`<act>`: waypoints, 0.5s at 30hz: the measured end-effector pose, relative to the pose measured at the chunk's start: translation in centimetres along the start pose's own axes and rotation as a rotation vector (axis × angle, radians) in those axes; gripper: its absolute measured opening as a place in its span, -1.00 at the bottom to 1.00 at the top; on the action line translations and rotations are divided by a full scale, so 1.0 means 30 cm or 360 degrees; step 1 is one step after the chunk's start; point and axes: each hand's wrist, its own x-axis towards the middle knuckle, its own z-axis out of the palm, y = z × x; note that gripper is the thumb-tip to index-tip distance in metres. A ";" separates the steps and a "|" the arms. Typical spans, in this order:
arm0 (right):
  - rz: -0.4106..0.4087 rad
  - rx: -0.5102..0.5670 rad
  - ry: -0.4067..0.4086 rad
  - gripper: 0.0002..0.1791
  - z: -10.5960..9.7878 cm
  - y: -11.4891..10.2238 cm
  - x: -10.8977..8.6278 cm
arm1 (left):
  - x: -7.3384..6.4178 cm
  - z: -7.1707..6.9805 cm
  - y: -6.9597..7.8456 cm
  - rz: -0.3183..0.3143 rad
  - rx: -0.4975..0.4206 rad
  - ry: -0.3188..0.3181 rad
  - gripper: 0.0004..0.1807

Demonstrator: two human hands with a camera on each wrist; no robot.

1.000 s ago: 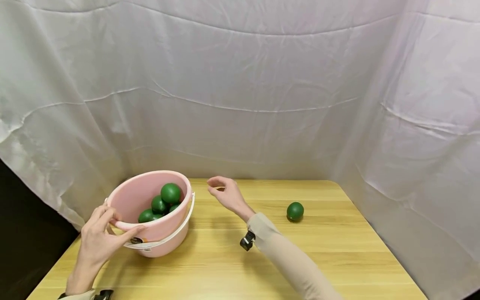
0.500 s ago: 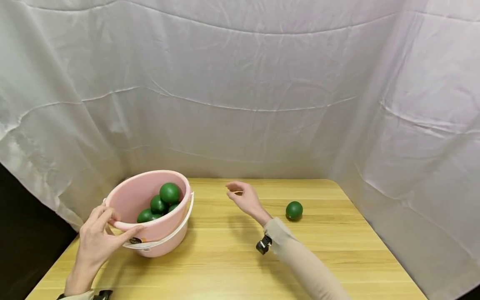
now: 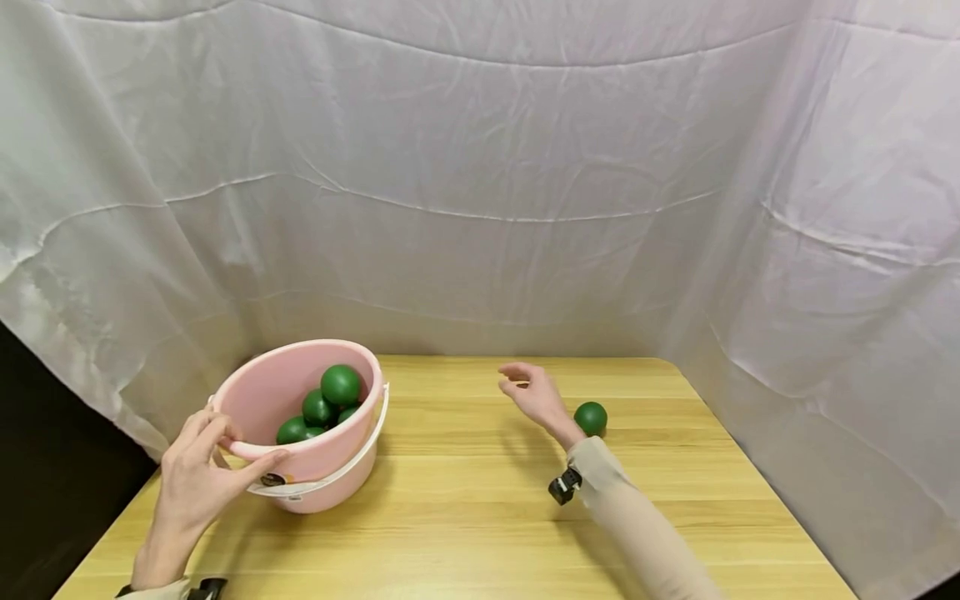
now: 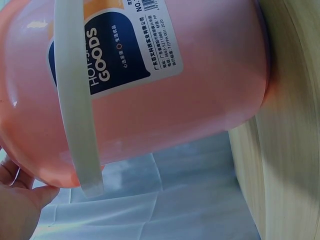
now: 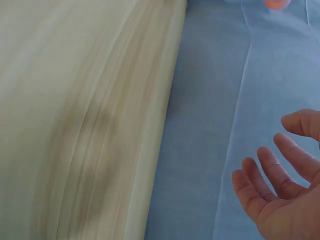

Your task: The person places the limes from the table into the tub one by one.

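Observation:
My left hand [image 3: 197, 471] holds the near left rim of a pink bucket [image 3: 307, 465], fingers over the inside and thumb along the outer wall. In the left wrist view, the thumb [image 4: 42, 196] presses at the rim of the bucket [image 4: 165, 115], beside its white handle [image 4: 77, 100]. Several round, dark-green fruits [image 3: 341, 385] lie inside the bucket. My right hand [image 3: 536, 396] hovers over the table with nothing in it, its fingers loosely bent and apart in the right wrist view. Another dark-green fruit [image 3: 591, 418] rests on the table just right of that hand, partly overlapped by the wrist.
A light wooden table [image 3: 450, 533] carries the bucket at its left side. Pale cloth [image 3: 480, 275] hangs behind the table and along both sides. Each wrist wears a black strapped device, such as the one [image 3: 565, 486] on the right.
My right hand has moved rightward, away from the bucket and up to the lone fruit. The left hand and the bucket have stayed in place.

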 end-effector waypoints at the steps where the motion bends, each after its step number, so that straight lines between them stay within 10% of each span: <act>1: 0.0023 -0.0012 0.0005 -0.68 -0.016 0.009 -0.002 | 0.001 0.001 0.000 -0.0001 -0.0001 -0.0001 -0.33; 15: 0.0294 -0.0304 0.0023 -0.54 -0.196 0.150 -0.008 | 0.003 0.000 -0.002 -0.0016 0.0007 -0.0028 -0.37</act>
